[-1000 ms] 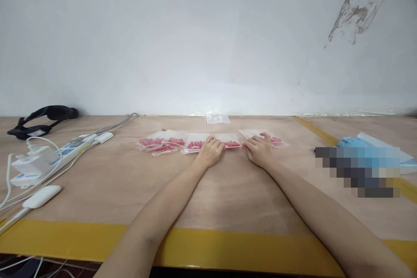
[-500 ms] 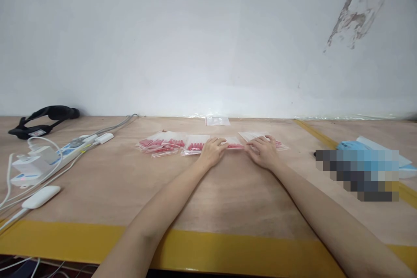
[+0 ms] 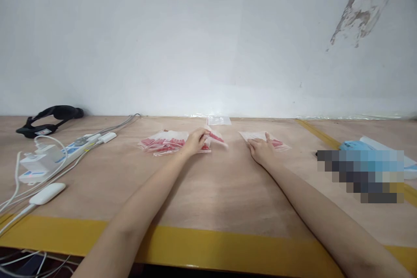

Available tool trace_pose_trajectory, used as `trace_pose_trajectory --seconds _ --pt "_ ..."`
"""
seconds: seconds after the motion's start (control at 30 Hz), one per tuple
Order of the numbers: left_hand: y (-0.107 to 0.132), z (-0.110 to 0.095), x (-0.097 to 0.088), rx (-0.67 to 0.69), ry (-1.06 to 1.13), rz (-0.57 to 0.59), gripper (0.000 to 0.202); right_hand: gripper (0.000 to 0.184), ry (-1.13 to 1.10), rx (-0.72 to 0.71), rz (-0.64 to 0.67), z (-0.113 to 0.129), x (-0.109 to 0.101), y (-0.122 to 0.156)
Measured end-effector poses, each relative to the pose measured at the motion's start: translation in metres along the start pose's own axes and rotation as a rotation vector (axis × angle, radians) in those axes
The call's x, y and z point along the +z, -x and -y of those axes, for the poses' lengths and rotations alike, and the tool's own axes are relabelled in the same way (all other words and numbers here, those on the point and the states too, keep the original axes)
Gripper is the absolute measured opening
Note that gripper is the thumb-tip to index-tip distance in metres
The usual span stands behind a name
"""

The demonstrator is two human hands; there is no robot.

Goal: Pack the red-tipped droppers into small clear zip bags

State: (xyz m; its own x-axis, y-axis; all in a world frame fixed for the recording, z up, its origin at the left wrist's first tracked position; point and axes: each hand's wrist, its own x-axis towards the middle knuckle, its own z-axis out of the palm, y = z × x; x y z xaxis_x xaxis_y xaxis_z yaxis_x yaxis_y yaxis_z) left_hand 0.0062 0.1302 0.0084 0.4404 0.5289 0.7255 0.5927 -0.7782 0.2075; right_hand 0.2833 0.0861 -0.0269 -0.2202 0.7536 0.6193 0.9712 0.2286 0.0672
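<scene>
My left hand (image 3: pixel 196 140) pinches a clear plastic bag (image 3: pixel 216 136) holding small red pieces, tilted up off the table. Beneath that hand another bag of red pieces (image 3: pixel 206 147) lies partly hidden. To its left is a loose pile of similar bags (image 3: pixel 166 142), overlapping one another. On the right, my right hand (image 3: pixel 261 148) rests flat with fingers spread on more bags (image 3: pixel 279 143) of red pieces. What the red pieces are is too small to tell.
Against the wall lies a flat clear bag (image 3: pixel 219 120). A power strip (image 3: pixel 76 147) with white chargers and cables, a white device (image 3: pixel 48 193) and a black headband-like item (image 3: pixel 48 121) are at left. Blue-and-white material (image 3: pixel 355 145) lies at right beside a blurred patch.
My left hand has moved left, lifting a bag from the middle, where bare table now shows. My right hand stays on the right-hand bags, fingers shifted slightly. The view has shifted slightly.
</scene>
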Motion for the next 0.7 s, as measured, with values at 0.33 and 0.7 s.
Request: trace_pose_trajectory --seconds 0.33,0.7 --pt "0.038 0.007 -0.052 0.03 -0.232 0.044 0.024 0.03 -0.286 -0.094 0.064 0.077 -0.004 -0.007" --pt "0.006 -0.066 0.035 0.384 -0.509 0.225 0.01 0.037 -0.21 0.02 0.05 0.039 -0.019 0.009"
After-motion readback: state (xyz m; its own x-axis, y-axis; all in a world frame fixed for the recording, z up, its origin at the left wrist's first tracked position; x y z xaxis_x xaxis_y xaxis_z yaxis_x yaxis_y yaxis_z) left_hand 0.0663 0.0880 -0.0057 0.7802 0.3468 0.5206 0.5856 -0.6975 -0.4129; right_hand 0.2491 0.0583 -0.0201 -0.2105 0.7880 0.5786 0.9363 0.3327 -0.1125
